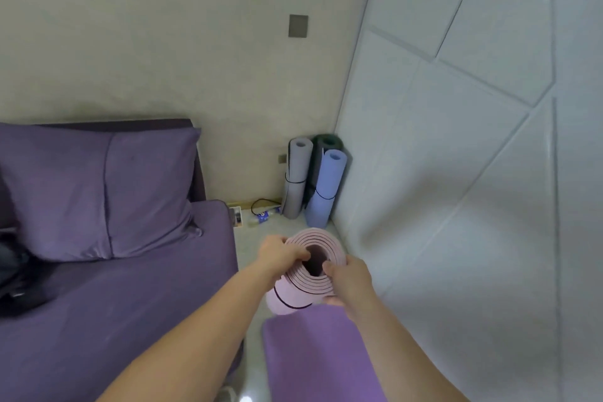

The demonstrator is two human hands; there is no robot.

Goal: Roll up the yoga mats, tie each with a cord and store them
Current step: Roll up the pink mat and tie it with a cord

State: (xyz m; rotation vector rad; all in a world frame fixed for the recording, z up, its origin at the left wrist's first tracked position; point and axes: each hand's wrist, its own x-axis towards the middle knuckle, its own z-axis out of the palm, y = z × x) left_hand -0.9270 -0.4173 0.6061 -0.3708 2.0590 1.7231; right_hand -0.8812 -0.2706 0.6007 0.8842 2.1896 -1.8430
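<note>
Gripping the rolled pink mat (321,236) by its upper end in the head view, the left hand (280,254) hooks fingers into the hollow core, while the right hand (350,281) clasps the rim, thumb on the coils. A dark cord (293,304) circles the roll, held between a flat purple mat (319,352) and three rolled mats (328,186) upright in the corner.
</note>
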